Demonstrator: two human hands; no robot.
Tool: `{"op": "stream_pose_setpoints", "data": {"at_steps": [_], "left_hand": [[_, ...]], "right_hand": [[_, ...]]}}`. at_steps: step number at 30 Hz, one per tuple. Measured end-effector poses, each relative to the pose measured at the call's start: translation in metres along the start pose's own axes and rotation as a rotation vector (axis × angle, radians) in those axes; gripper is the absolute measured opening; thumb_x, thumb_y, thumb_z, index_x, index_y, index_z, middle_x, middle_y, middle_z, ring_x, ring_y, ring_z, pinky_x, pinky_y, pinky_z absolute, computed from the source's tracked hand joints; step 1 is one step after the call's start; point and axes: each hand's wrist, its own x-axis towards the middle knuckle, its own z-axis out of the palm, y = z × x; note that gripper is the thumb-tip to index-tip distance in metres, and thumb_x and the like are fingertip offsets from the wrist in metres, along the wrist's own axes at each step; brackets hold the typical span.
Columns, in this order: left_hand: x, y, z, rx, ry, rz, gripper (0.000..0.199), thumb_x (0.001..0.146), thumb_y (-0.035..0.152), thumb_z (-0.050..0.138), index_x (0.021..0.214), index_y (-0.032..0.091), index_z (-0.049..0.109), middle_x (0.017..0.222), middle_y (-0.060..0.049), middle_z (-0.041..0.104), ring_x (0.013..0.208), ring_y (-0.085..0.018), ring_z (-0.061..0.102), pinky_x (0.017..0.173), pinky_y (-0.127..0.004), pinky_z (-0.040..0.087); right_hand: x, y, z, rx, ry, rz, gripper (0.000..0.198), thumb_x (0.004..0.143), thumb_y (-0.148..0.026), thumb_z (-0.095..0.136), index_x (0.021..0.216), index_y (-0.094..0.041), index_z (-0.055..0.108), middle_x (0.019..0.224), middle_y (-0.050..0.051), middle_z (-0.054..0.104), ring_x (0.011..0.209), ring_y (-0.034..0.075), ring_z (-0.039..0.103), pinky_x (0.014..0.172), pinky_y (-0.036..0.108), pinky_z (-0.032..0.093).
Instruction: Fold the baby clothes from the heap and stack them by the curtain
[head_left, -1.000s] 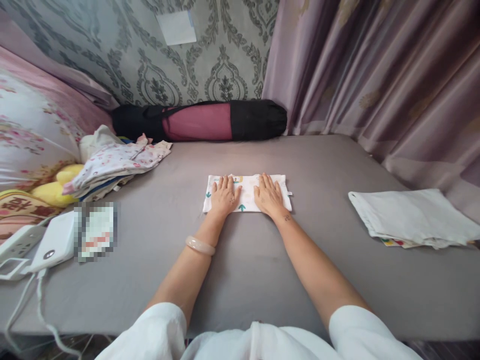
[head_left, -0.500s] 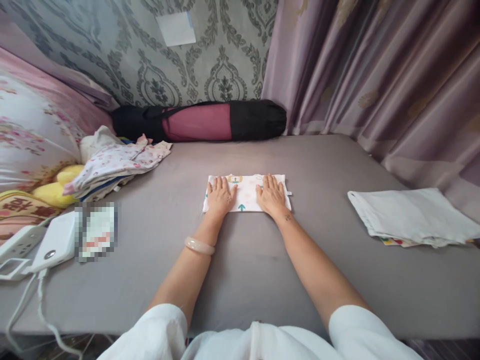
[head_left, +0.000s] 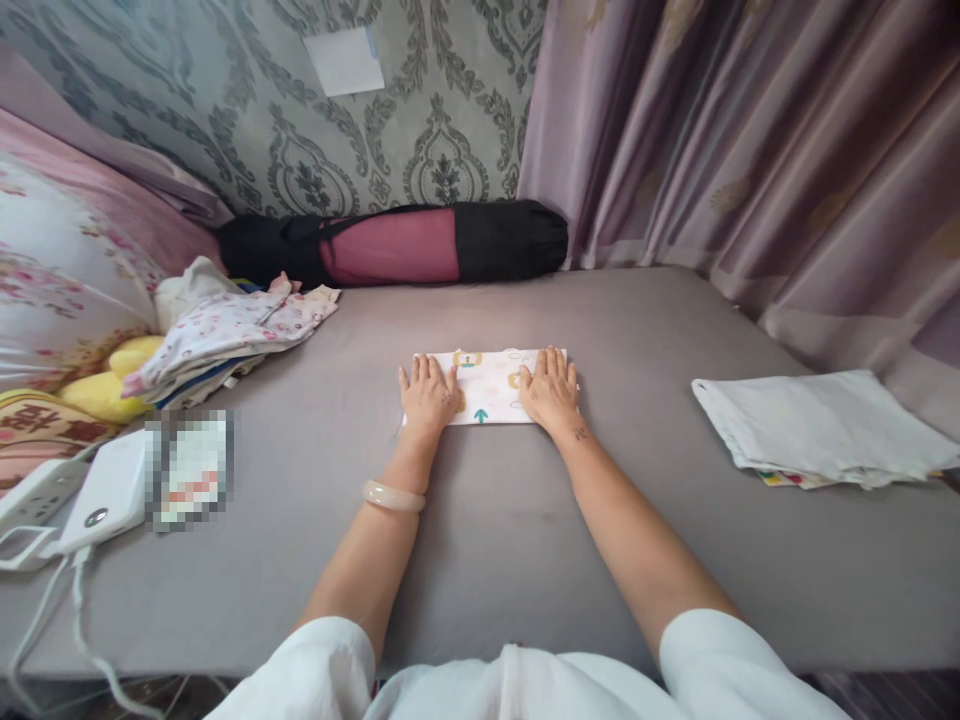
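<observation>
Resting palms down, my left hand [head_left: 429, 395] covers the left end of the printed cloth [head_left: 487, 390] and my right hand [head_left: 551, 392] the right end, fingers stretched out and slightly apart, thumbs turned inward, gripping nothing. The cloth lies flat on the grey sheet [head_left: 487, 580], straight ahead of me, its middle bare between my 2 hands. To smooth it well, I judge, I should press evenly with both palms and stroke outward from the middle, lightly enough that the soft layers don't drag and the near edge stays straight.
</observation>
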Motion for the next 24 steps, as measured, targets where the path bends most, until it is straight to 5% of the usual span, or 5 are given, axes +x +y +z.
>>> {"op": "stream_pose_setpoints", "data": {"at_steps": [24], "left_hand": [[0.006,-0.028,-0.003,-0.075,-0.136,-0.041,0.062,0.099,0.042,0.02,0.15,0.009,0.034,0.156,-0.012,0.034,0.146,-0.03,0.026,0.119,-0.052,0.016]], "right_hand": [[0.008,0.027,-0.004,0.035,-0.088,0.003,0.066,0.101,-0.042,0.017,0.153,-0.002,0.022,0.16,0.017,0.019,0.146,0.027,0.019,0.118,0.044,0.015]]}}
